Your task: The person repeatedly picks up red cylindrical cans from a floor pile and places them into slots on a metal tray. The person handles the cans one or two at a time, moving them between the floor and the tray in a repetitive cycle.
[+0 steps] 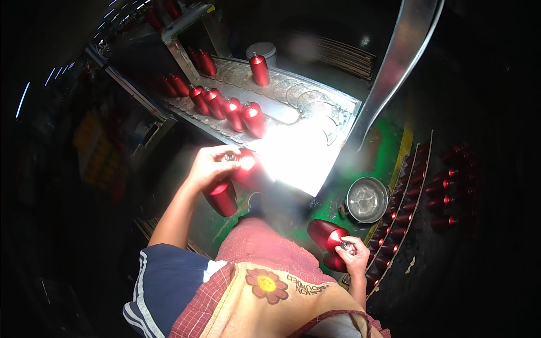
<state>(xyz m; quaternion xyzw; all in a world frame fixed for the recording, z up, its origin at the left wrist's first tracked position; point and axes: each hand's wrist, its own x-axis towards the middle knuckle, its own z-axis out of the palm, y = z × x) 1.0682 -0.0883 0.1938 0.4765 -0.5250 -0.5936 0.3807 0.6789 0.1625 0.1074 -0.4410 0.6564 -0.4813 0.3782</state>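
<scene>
My left hand [209, 164] is closed around the neck of a glossy red bottle [221, 198] that hangs below it. Against the fingers of that hand is another red bottle [248, 169], partly washed out by glare; its neck shows at the fingertips. Low on the right, my right hand [355, 259] grips the neck of a red bottle [327, 234], which lies tilted with its base toward the upper left. Partly hidden under it, a second red bottle [334, 262] sits by the same hand; whether the fingers hold it too I cannot tell.
In front runs a conveyor [276, 84] of overlapping curved plates, carrying several upright red bottles [214, 103]. Harsh glare covers its near end. A metal bar [394, 67] slants down at the right. A round metal pot [367, 200] stands beside rows of red bottles [399, 217].
</scene>
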